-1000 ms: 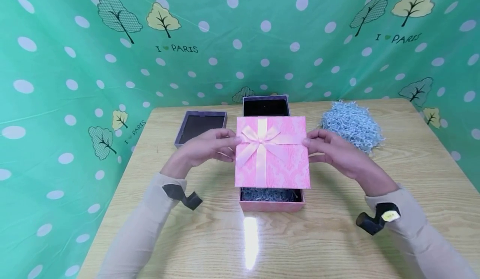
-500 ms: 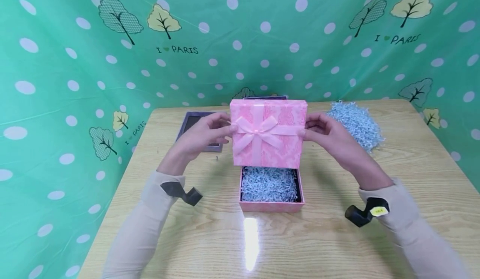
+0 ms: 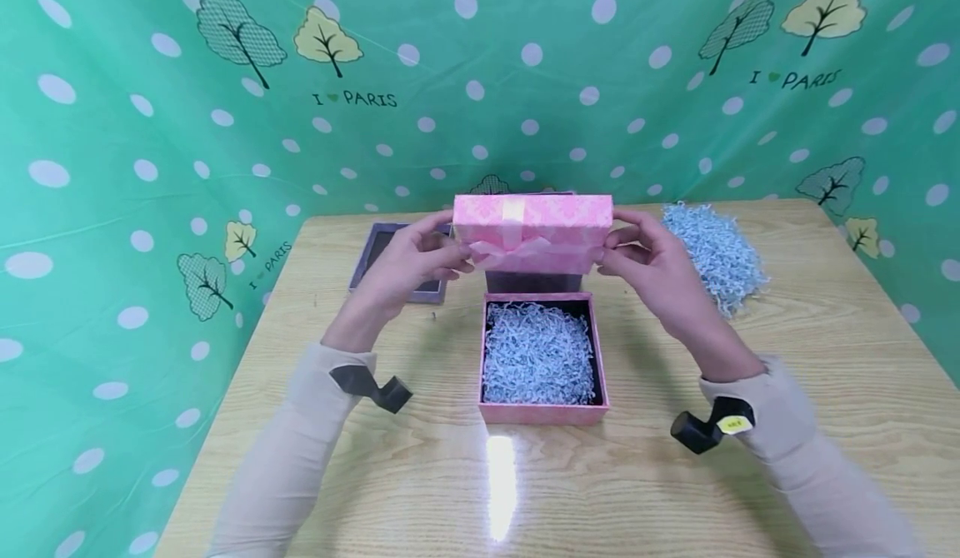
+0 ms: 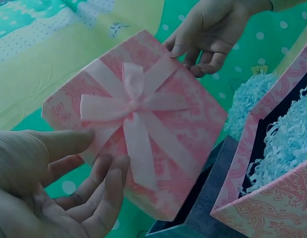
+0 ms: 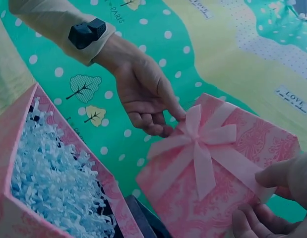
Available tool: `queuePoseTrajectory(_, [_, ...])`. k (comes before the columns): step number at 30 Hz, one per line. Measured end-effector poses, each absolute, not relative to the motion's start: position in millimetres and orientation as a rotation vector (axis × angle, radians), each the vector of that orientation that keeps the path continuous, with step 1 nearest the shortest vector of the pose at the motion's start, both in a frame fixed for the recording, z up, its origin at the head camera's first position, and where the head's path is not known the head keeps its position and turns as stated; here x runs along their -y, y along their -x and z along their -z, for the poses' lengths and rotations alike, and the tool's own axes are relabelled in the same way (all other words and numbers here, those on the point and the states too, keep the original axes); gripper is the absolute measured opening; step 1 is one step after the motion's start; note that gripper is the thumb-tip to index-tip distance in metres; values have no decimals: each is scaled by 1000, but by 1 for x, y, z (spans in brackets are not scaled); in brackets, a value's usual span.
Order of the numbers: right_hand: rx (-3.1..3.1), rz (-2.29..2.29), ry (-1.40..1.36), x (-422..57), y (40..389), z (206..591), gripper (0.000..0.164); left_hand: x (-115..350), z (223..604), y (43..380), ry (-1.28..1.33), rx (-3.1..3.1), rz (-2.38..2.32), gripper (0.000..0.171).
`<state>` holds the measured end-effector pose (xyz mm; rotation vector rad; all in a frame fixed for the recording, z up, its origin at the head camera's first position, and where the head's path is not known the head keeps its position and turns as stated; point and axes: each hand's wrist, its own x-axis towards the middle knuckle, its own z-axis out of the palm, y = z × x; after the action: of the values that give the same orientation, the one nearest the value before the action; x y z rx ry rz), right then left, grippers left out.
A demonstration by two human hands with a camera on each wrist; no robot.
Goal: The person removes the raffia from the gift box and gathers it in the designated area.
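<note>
Between both hands hangs a pink patterned box lid (image 3: 558,218) with a ribbon bow (image 4: 133,105), raised and tilted so its far side edge faces the head camera. My left hand (image 3: 408,268) grips the lid's left side, thumb near the ribbon. On the opposite side my right hand (image 3: 652,271) pinches the lid between thumb and fingers. Below and nearer stands the pink box base (image 3: 543,414), open at the top and filled with pale blue shredded paper (image 3: 538,354). The lid's underside is hidden.
Behind the pink base, a dark purple box (image 3: 532,282) is mostly covered by the lid. A shallow purple lid (image 3: 428,296) lies at the left, partly behind the left hand. A heap of blue shredded paper (image 3: 712,254) sits at the back right of the wooden table (image 3: 360,483).
Both hands have lifted the pink lid up and away from above the pink base and tipped it steeply. The blue filling in the base is now uncovered.
</note>
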<state>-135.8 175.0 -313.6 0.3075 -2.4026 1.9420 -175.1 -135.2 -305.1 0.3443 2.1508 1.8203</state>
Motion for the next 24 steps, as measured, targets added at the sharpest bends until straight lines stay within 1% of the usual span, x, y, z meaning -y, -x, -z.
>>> queuePoseTrajectory(5, [2277,-2122,-312,-170,136,316,44,135,303,174,-337,-2121,-1864,47])
queuePoseTrajectory(10, [2233,-2194,-288,-164,136,318,39,138,302,176,-224,-2031,-1951,38])
queuePoseTrajectory(16, [2185,-2307,-219,-154,136,321,37,144,303,177,-199,-2046,-1946,43])
queuePoseTrajectory(19, [2153,-2341,-217,-148,136,323,38,149,305,176,-218,-2035,-1962,42])
queuePoseTrajectory(24, [2111,-2399,-196,-139,135,324,43,159,304,176,-243,-2004,-1982,45])
